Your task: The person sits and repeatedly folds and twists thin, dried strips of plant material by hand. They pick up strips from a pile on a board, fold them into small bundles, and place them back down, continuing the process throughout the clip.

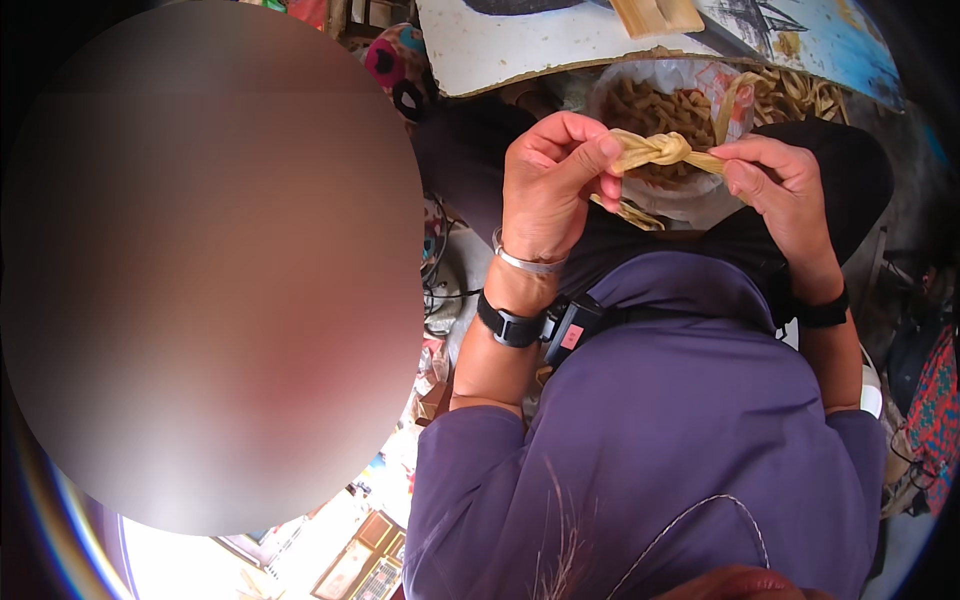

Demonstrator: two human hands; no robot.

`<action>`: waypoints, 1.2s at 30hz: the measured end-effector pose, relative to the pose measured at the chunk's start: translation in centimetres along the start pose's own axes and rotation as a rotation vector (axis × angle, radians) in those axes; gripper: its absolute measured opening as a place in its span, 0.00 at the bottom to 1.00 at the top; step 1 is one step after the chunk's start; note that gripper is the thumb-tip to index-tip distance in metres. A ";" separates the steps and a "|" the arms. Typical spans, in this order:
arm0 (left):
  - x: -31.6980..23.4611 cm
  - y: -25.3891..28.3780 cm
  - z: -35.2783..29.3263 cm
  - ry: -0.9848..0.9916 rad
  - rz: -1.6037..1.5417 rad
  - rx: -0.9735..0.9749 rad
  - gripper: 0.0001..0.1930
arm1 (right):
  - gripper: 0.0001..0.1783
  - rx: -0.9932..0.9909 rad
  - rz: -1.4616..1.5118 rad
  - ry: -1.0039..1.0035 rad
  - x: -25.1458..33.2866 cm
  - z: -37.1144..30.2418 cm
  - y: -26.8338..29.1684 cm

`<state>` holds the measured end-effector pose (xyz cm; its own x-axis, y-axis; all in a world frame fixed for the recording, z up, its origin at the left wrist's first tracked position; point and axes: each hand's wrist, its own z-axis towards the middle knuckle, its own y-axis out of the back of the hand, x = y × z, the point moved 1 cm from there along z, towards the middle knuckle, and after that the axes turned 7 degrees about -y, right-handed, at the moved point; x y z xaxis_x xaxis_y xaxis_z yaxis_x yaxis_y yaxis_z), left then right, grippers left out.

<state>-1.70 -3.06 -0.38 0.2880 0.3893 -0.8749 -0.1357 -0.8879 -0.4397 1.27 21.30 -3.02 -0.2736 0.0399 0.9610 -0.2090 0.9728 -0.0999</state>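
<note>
A yellowish, wrinkled strip that looks like tofu skin [668, 149] is stretched between my hands, with a knot in its middle. My left hand [548, 185] pinches its left end between thumb and fingers. My right hand [785, 188] pinches the other end, thumb below and forefinger above. Just beyond and under the strip sits a clear plastic bag [692, 72] with many short tan pieces [650, 108] in it. Long loose strips [800, 95] lie at the bag's far right. A few more yellowish strips [640, 214] show below the knot, partly hidden by my left hand.
Beyond the bag, a paint-marked white board [550, 40] carries a wooden block [657, 14]. My dark-clothed knees flank the bag. Cables [434, 290] lie at the left, and patterned red cloth [938, 410] is at the far right. A blurred oval hides most of the left.
</note>
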 end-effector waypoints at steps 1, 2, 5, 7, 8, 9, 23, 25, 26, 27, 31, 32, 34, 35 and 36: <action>0.7 0.1 -0.3 -0.057 0.109 -0.046 0.06 | 0.10 -0.014 -0.023 0.010 0.2 0.0 -0.6; 0.0 0.6 -0.2 -0.138 0.260 -0.108 0.08 | 0.10 -0.056 -0.113 0.063 0.4 0.5 -1.3; -0.4 0.0 -0.7 -0.273 0.390 0.177 0.25 | 0.12 -0.057 -0.082 -0.106 -0.5 -0.2 -1.2; 0.5 0.0 -1.1 -0.140 0.253 0.117 0.03 | 0.14 -0.055 -0.115 0.001 -0.2 -0.2 -2.3; 0.6 0.0 -1.2 -0.127 0.300 0.018 0.03 | 0.14 -0.114 -0.052 0.103 0.5 -0.3 -4.0; 0.5 -0.2 -1.8 -0.123 0.396 -0.031 0.05 | 0.13 -0.065 -0.244 0.180 0.2 -0.3 -3.7; -2.4 -0.6 3.6 0.212 0.261 0.627 0.25 | 0.17 0.177 0.091 -0.196 0.6 1.2 -1.7; -2.4 -1.7 4.4 0.255 0.312 0.620 0.17 | 0.16 0.185 0.087 -0.200 0.7 1.5 -1.6; -2.2 -2.2 4.5 0.264 0.353 0.567 0.14 | 0.16 0.180 0.062 -0.177 0.8 1.6 -1.6; -1.9 -2.5 4.6 0.272 0.394 0.512 0.11 | 0.16 0.177 0.038 -0.155 0.9 1.7 -1.4; -1.5 -2.3 4.7 0.255 0.392 0.372 0.06 | 0.16 0.106 -0.146 -0.027 1.7 1.7 0.3; -1.2 -2.1 4.8 0.267 0.343 0.368 0.05 | 0.15 0.110 -0.139 -0.027 1.2 1.7 0.7; -0.5 -1.9 5.0 0.285 0.244 0.362 0.05 | 0.15 0.118 -0.130 -0.021 0.3 2.1 1.5; -0.6 -1.9 5.2 0.290 0.257 0.358 0.05 | 0.14 0.126 -0.091 -0.088 0.6 2.0 1.9; -0.5 -1.8 5.2 0.285 0.212 0.343 0.05 | 0.14 0.124 -0.126 -0.068 0.9 2.0 2.1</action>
<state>-6.54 -0.39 -0.20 0.4614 0.0836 -0.8832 -0.5101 -0.7895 -0.3412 -1.34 22.89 -2.85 -0.3001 -0.0998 0.9487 -0.3583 0.9335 -0.0151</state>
